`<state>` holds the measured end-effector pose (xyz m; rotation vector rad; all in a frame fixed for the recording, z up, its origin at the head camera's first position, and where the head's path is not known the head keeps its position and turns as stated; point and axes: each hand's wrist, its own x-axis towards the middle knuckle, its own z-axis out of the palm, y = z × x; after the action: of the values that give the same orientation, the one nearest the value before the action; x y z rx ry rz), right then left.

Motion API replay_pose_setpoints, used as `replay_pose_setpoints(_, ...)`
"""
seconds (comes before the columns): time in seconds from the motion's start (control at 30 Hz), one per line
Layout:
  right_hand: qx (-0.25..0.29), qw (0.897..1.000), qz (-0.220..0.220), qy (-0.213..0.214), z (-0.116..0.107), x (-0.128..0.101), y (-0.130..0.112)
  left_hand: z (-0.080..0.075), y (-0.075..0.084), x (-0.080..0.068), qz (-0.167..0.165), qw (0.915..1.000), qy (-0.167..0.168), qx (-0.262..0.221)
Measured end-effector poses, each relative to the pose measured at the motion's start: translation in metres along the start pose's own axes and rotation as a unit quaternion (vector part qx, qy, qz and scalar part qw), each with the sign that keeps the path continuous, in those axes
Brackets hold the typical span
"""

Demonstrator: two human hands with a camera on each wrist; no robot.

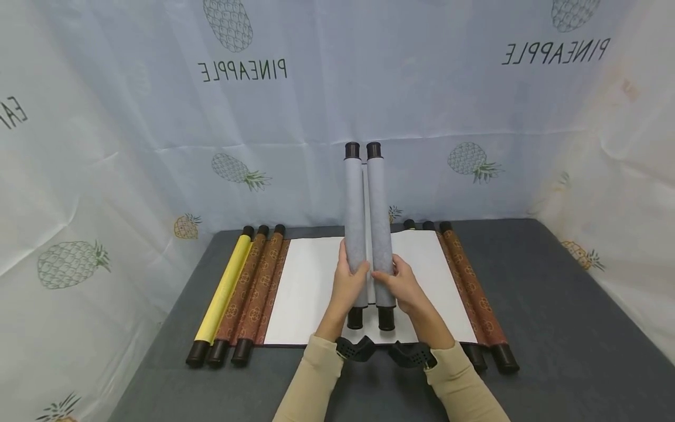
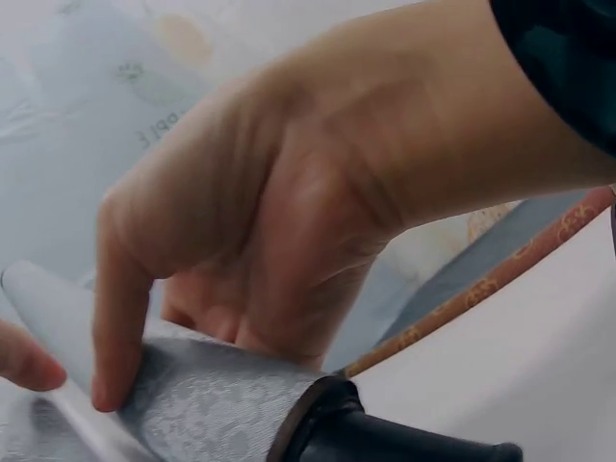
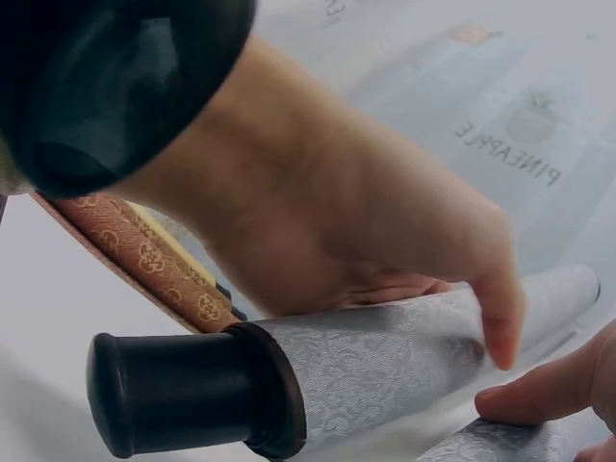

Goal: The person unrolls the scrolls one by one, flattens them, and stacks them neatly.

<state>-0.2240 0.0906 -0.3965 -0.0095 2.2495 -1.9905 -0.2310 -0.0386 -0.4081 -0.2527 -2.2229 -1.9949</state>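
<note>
The grey scroll, wound into two rolls lying side by side with black end knobs, is held tilted up above the middle of the worktop, its far end raised toward the backdrop and its near end low over the open white scroll. The left hand grips the left roll near its lower end, fingers curled round it; the left wrist view shows the thumb pressed on the patterned grey silk just above the black knob. The right hand grips the right roll in the same way, its fingers wrapped over the silk beside that roll's knob.

The open white scroll lies flat beneath, bordered by brown patterned silk. Along its left edge lie a yellow scroll and two brown patterned rolls, touching one another. More brown rolls lie along its right edge. A pineapple-print cloth hangs behind and at both sides.
</note>
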Motion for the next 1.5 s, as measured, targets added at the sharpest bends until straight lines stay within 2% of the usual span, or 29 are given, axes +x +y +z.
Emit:
replay_pose_setpoints(0.07,0.01,1.0,0.011,0.002,0.002,0.001,0.001,0.002,0.001,-0.001,-0.018,0.9993,0.029,0.015)
replay_pose_setpoints(0.2,0.023,0.999,0.012,0.019,0.006,0.002,0.002,0.004,0.001,-0.002,-0.025,0.9957,0.079,0.04)
replay_pose_setpoints(0.37,0.016,0.999,-0.001,0.052,0.01,0.003,0.003,0.004,-0.001,-0.002,-0.015,0.9921,0.112,0.055)
replay_pose_setpoints(0.47,0.003,0.997,0.002,0.076,0.012,0.003,0.004,0.002,-0.001,-0.002,-0.012,0.9927,0.111,0.046)
replay_pose_setpoints(0.7,-0.014,0.993,0.0,0.115,0.011,0.003,0.006,-0.002,0.0,-0.002,-0.046,0.9941,0.092,0.035)
replay_pose_setpoints(0.93,-0.022,0.994,0.005,0.103,0.003,0.005,0.008,-0.008,0.002,0.001,-0.062,0.9959,0.064,0.021)
replay_pose_setpoints(1.2,-0.032,0.994,0.017,0.105,-0.008,0.007,0.01,-0.013,0.002,0.0,-0.069,0.9975,0.014,0.009)
replay_pose_setpoints(1.5,-0.04,0.994,0.022,0.098,-0.015,0.009,0.01,-0.019,0.003,0.001,-0.041,0.9982,0.021,0.038)
